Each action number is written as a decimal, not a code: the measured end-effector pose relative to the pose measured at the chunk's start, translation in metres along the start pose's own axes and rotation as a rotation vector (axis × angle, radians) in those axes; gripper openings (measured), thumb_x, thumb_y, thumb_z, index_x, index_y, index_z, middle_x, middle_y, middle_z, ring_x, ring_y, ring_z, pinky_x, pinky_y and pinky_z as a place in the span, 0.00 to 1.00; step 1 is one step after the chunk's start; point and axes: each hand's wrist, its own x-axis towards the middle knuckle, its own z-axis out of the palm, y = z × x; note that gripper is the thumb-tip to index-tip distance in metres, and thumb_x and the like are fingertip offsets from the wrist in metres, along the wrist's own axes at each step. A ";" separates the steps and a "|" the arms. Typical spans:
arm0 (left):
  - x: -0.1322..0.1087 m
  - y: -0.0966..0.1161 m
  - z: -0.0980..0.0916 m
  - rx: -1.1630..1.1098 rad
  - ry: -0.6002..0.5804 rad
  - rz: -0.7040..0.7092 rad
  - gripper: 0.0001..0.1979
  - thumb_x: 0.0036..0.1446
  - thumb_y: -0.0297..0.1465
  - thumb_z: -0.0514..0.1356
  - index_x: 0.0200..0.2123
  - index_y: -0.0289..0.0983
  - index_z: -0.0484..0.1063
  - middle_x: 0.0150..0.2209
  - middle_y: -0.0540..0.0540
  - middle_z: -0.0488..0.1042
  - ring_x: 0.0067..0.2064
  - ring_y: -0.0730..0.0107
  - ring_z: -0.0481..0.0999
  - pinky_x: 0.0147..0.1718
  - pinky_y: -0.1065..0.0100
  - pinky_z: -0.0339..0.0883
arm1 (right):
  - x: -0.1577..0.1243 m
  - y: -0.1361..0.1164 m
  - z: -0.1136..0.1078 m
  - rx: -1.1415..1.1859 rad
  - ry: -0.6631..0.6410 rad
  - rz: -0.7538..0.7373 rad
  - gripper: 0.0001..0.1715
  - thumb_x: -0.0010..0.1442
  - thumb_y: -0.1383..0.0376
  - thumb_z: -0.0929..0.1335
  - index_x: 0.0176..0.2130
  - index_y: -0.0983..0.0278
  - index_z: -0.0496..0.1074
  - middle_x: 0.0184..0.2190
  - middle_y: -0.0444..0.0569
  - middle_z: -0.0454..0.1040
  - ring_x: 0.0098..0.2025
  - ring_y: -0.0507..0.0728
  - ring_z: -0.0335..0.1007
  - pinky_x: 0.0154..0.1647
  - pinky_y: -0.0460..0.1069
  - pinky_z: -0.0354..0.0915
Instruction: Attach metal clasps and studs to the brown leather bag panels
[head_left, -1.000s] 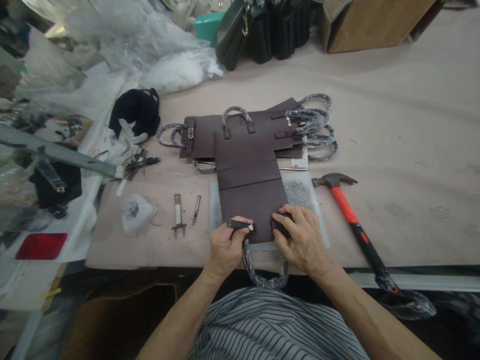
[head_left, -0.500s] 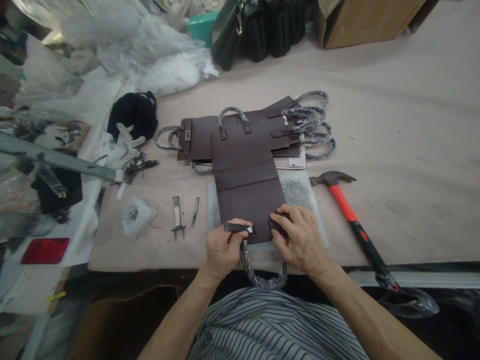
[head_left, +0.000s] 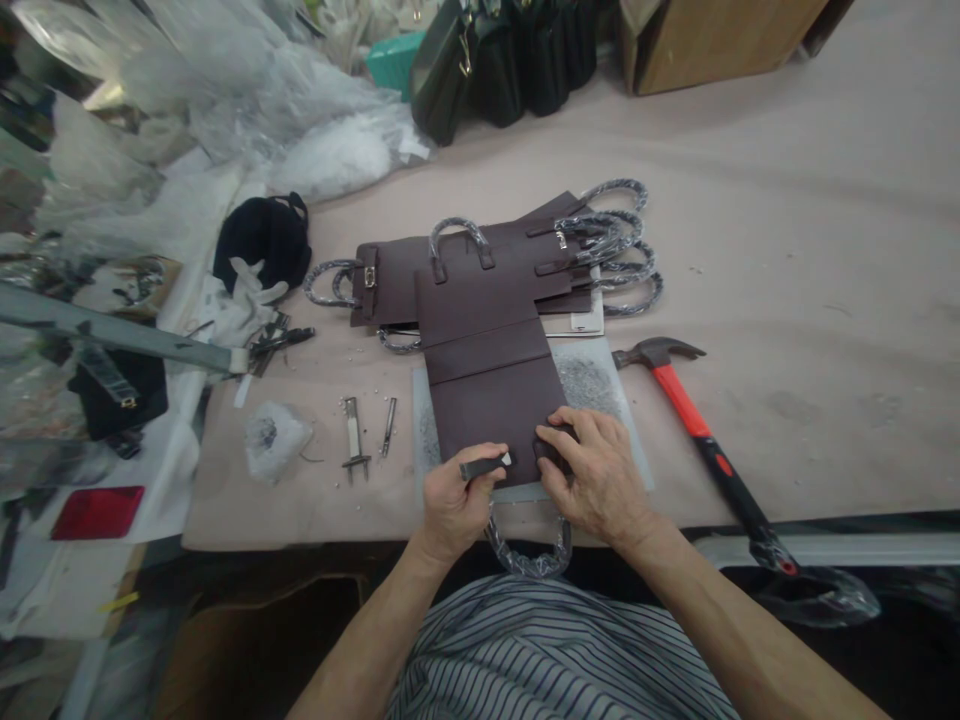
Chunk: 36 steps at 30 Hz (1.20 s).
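Note:
A dark brown leather bag panel point(head_left: 487, 380) lies flat on a clear cutting mat point(head_left: 600, 385) at the near table edge. Its plastic-wrapped handle point(head_left: 529, 555) hangs over the edge toward me. My left hand point(head_left: 454, 500) pinches the handle's left strap tab point(head_left: 484, 466) at the panel's near edge, fingers closed. My right hand point(head_left: 596, 480) presses on the right strap tab point(head_left: 551, 445), fingers curled over it.
More brown panels with wrapped handles point(head_left: 570, 250) are stacked behind. A red-handled hammer point(head_left: 697, 430) lies to the right. Two small metal punch tools point(head_left: 367, 435) and a crumpled plastic bag point(head_left: 274, 435) lie left. Dark handbags point(head_left: 502, 60) and plastic wrapping point(head_left: 225, 90) stand at the back.
The view has drifted a little. My left hand has shifted slightly right along the panel's near edge, still pinching the tab. My right hand stays in place.

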 end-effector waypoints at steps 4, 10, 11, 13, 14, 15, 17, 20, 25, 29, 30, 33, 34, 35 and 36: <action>-0.002 0.000 0.002 0.023 -0.016 0.011 0.08 0.64 0.24 0.61 0.46 0.36 0.75 0.42 0.42 0.84 0.44 0.66 0.85 0.47 0.66 0.80 | 0.000 0.000 0.000 -0.009 0.004 -0.004 0.16 0.61 0.65 0.68 0.50 0.63 0.74 0.51 0.56 0.71 0.54 0.67 0.64 0.55 0.62 0.60; -0.003 0.003 0.007 0.047 -0.017 0.125 0.08 0.64 0.23 0.59 0.45 0.35 0.73 0.42 0.40 0.83 0.45 0.65 0.84 0.47 0.65 0.80 | 0.001 0.000 0.001 -0.008 0.012 -0.005 0.16 0.61 0.64 0.68 0.50 0.62 0.74 0.51 0.55 0.71 0.54 0.66 0.63 0.56 0.62 0.59; -0.003 0.003 0.007 0.062 -0.012 0.123 0.08 0.65 0.23 0.58 0.45 0.35 0.73 0.42 0.40 0.83 0.45 0.65 0.84 0.47 0.65 0.80 | 0.001 0.000 0.001 -0.010 0.017 -0.006 0.16 0.61 0.64 0.68 0.50 0.62 0.74 0.51 0.55 0.71 0.54 0.66 0.63 0.56 0.62 0.59; -0.004 0.004 0.008 0.100 0.011 0.098 0.08 0.65 0.23 0.58 0.46 0.36 0.73 0.41 0.41 0.83 0.44 0.66 0.85 0.46 0.66 0.80 | 0.002 0.000 0.000 -0.012 0.023 -0.011 0.16 0.61 0.65 0.68 0.49 0.62 0.74 0.50 0.55 0.71 0.53 0.66 0.63 0.55 0.62 0.60; -0.004 0.005 0.009 0.118 0.023 0.088 0.08 0.65 0.23 0.58 0.45 0.36 0.73 0.40 0.41 0.83 0.43 0.66 0.85 0.46 0.66 0.80 | 0.002 0.000 0.000 -0.011 0.024 -0.012 0.16 0.61 0.65 0.68 0.49 0.63 0.74 0.50 0.56 0.71 0.53 0.66 0.63 0.55 0.62 0.60; -0.005 0.005 0.009 0.131 0.032 0.084 0.08 0.65 0.23 0.58 0.45 0.36 0.73 0.40 0.41 0.83 0.43 0.66 0.85 0.45 0.67 0.80 | 0.002 -0.001 0.000 -0.010 0.023 -0.013 0.16 0.61 0.65 0.68 0.49 0.63 0.74 0.50 0.56 0.71 0.53 0.66 0.63 0.55 0.62 0.60; -0.005 0.007 0.010 0.142 0.040 0.091 0.08 0.64 0.23 0.58 0.45 0.36 0.73 0.40 0.42 0.83 0.43 0.66 0.85 0.45 0.67 0.80 | 0.001 -0.001 -0.001 -0.008 0.019 -0.013 0.15 0.61 0.65 0.68 0.49 0.63 0.75 0.50 0.56 0.71 0.53 0.66 0.63 0.55 0.62 0.60; -0.001 0.009 0.009 0.163 0.033 0.089 0.07 0.65 0.24 0.57 0.43 0.36 0.73 0.39 0.42 0.83 0.42 0.66 0.85 0.44 0.67 0.80 | 0.001 -0.001 -0.001 -0.004 0.019 -0.010 0.16 0.61 0.65 0.68 0.49 0.64 0.75 0.50 0.56 0.71 0.53 0.67 0.63 0.55 0.62 0.60; 0.009 0.013 0.011 0.226 -0.034 0.073 0.07 0.66 0.26 0.56 0.42 0.36 0.74 0.37 0.43 0.83 0.39 0.67 0.84 0.41 0.69 0.80 | 0.001 -0.001 0.001 -0.001 0.028 -0.008 0.16 0.61 0.65 0.68 0.49 0.63 0.75 0.51 0.56 0.71 0.54 0.67 0.63 0.55 0.62 0.60; 0.012 0.013 0.015 0.215 -0.035 0.080 0.07 0.66 0.25 0.55 0.42 0.37 0.74 0.36 0.44 0.82 0.37 0.68 0.84 0.38 0.71 0.79 | 0.000 0.000 0.000 -0.006 0.012 -0.006 0.16 0.61 0.64 0.68 0.50 0.62 0.74 0.51 0.55 0.71 0.54 0.66 0.63 0.56 0.62 0.59; 0.012 0.013 0.016 0.210 -0.036 0.065 0.07 0.66 0.25 0.55 0.42 0.36 0.74 0.36 0.44 0.82 0.37 0.68 0.84 0.38 0.71 0.78 | 0.000 0.000 0.000 -0.006 0.013 -0.008 0.16 0.61 0.64 0.69 0.50 0.63 0.74 0.51 0.55 0.71 0.54 0.66 0.63 0.56 0.62 0.59; 0.012 0.011 0.016 0.212 -0.048 0.038 0.07 0.65 0.25 0.56 0.41 0.37 0.74 0.35 0.45 0.82 0.34 0.68 0.83 0.36 0.71 0.77 | -0.001 0.001 0.001 -0.005 0.023 -0.013 0.16 0.61 0.64 0.69 0.50 0.63 0.74 0.51 0.56 0.71 0.54 0.66 0.63 0.56 0.62 0.59; 0.012 0.011 0.016 0.217 -0.053 0.040 0.07 0.65 0.26 0.56 0.41 0.37 0.74 0.35 0.45 0.82 0.34 0.68 0.83 0.35 0.71 0.77 | -0.001 0.001 0.001 -0.003 0.025 -0.016 0.16 0.61 0.64 0.69 0.50 0.63 0.74 0.51 0.56 0.71 0.54 0.66 0.63 0.56 0.62 0.60; 0.012 0.011 0.016 0.219 -0.057 0.046 0.06 0.65 0.26 0.56 0.41 0.37 0.74 0.34 0.45 0.82 0.33 0.68 0.83 0.35 0.71 0.77 | -0.001 0.001 0.002 0.000 0.028 -0.019 0.16 0.61 0.64 0.69 0.50 0.63 0.74 0.51 0.55 0.71 0.54 0.66 0.64 0.56 0.62 0.60; 0.012 0.011 0.016 0.220 -0.062 0.052 0.06 0.65 0.26 0.56 0.41 0.37 0.73 0.34 0.46 0.81 0.33 0.68 0.83 0.35 0.71 0.77 | -0.001 0.001 0.001 0.009 0.030 -0.022 0.16 0.62 0.64 0.69 0.50 0.63 0.74 0.51 0.56 0.71 0.54 0.66 0.64 0.56 0.62 0.60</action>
